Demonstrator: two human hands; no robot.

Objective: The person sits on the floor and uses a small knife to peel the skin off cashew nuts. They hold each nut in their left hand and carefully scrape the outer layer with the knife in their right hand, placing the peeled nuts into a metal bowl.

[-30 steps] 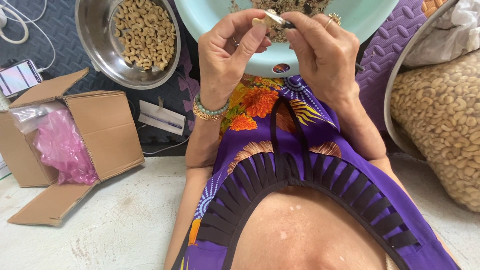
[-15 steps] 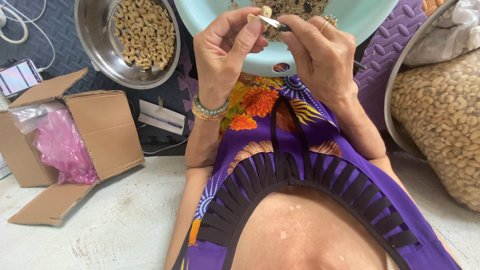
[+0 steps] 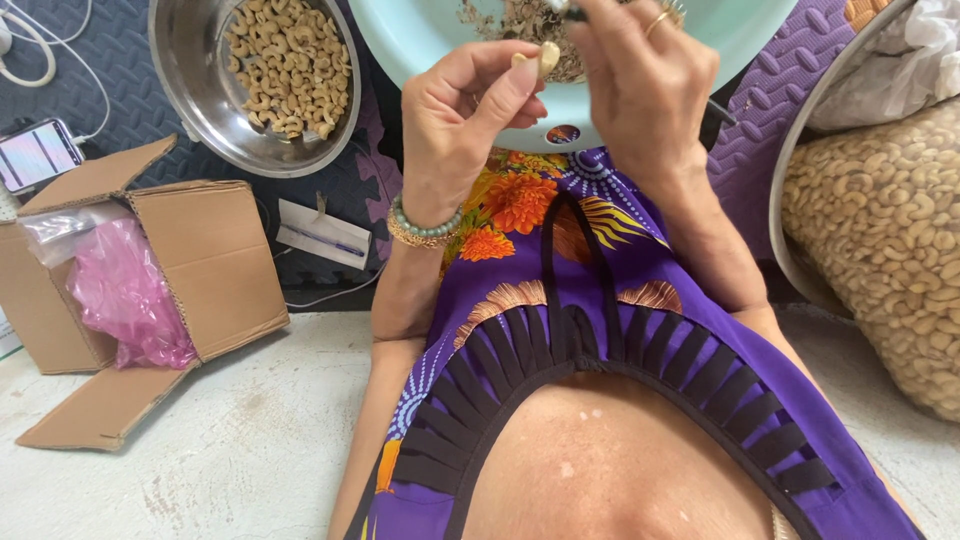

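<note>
Head view: left hand [image 3: 462, 120] pinches a pale cashew [image 3: 545, 58] between thumb and fingertips, top centre of the frame, over the rim of the mint bowl [image 3: 420, 30]. Right hand [image 3: 640, 90] just beside it grips a thin dark tool [image 3: 715, 108]. Steel bowl [image 3: 190, 90] of cashews upper left; cardboard box [image 3: 190, 260] with pink plastic at left.

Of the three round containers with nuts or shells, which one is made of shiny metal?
The steel bowl at upper left, holding peeled nuts. The basin under the hands is pale green plastic.
</note>
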